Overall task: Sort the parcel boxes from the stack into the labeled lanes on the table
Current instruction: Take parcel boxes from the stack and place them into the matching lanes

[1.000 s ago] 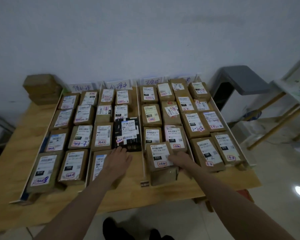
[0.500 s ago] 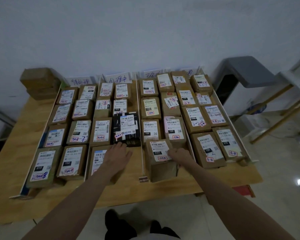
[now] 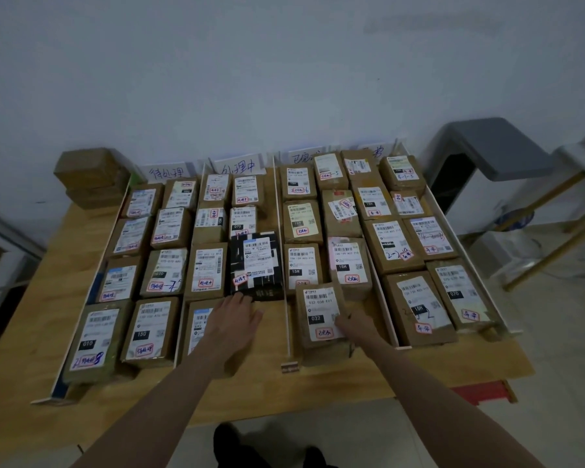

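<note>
Brown parcel boxes with white labels fill four lanes split by white dividers (image 3: 286, 309) on the wooden table (image 3: 31, 319). My left hand (image 3: 232, 319) lies flat, fingers apart, on a brown box (image 3: 196, 327) at the front of the second lane. Its fingertips reach a black box (image 3: 257, 261). My right hand (image 3: 355, 327) grips the right edge of the box labelled 032 (image 3: 318, 314), which sits tilted at the front of the third lane. A small stack of plain boxes (image 3: 88, 177) stands at the table's back left corner.
Handwritten lane signs (image 3: 168, 170) stand against the white wall at the back. A grey stool (image 3: 487, 146) and a wood-legged table (image 3: 581, 170) are to the right. Bare wood shows between my hands near the front edge. My shoes (image 3: 230, 444) are below the table edge.
My right hand has slid left from beside the 032 box onto its right edge and label. My left hand stays on the front box. The view has shifted slightly.
</note>
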